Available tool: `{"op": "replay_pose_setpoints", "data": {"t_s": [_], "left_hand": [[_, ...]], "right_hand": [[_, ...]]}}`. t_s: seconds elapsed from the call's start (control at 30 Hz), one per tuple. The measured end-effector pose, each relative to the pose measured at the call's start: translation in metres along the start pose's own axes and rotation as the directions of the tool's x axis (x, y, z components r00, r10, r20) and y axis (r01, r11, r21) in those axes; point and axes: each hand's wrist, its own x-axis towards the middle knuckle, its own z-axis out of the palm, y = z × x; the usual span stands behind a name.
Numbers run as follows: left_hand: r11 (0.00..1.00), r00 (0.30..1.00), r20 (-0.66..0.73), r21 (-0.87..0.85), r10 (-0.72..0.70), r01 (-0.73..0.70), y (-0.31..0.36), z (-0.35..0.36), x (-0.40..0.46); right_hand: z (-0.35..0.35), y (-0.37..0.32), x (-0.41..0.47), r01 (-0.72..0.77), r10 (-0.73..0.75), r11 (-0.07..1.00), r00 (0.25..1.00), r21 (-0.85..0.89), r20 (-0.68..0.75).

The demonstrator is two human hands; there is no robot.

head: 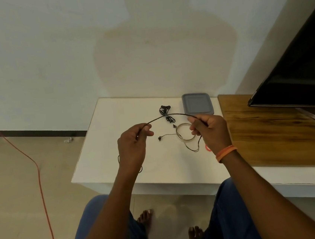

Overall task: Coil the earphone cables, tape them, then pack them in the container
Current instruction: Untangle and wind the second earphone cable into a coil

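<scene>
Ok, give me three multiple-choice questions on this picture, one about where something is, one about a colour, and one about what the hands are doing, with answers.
1. Where does the grey container lid lie?
A. on the floor
B. at the far side of the white table, by the wooden top
C. on the person's lap

2. What colour is the band on the right wrist?
A. orange
B. green
C. white

3. What are the hands doing?
A. both resting flat on the table
B. left hand and right hand each gripping the earphone cable, stretched between them
C. one peeling the tape roll

Answers: B, the lid sits at the back edge beside the wood; A, the wrist band is orange; B, the cable arcs between both grips above the table.
</scene>
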Motion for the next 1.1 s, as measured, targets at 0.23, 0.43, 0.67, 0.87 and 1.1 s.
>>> {"op": "replay_pose_setpoints", "data": {"t_s": [0.23, 0.43, 0.67, 0.87, 1.1], "left_hand": [[0.999, 0.988, 0.15, 0.017, 0.042, -0.045, 0.002, 0.015, -0.008], [0.988, 0.945, 0.299, 0.042, 0.132, -0.152, 0.0, 0.029, -0.013], [0.893, 0.902, 0.432, 0.395, 0.024, -0.213, -0.016, 0.0, -0.002], [0.885, 0.915, 0.401, 0.438, -0.036, -0.157, -0.032, -0.014, 0.001], [0.853, 0.907, 0.384, 0.401, 0.174, -0.334, -0.008, 0.013, -0.007]], "right_hand": [[0.009, 0.022, 0.0, 0.017, 0.13, 0.869, 0.956, -0.495, 0.262], [0.023, 0.001, -0.011, 0.019, 0.061, 0.988, 0.86, -0.151, 0.506], [0.004, 0.016, 0.004, 0.141, -0.08, 0.84, 0.987, -0.524, 0.138], [-0.003, 0.025, 0.006, -0.138, 0.173, 0.769, 0.985, -0.624, -0.004], [0.032, 0.002, -0.023, 0.284, -0.007, 0.851, 0.847, -0.441, 0.532]]}}
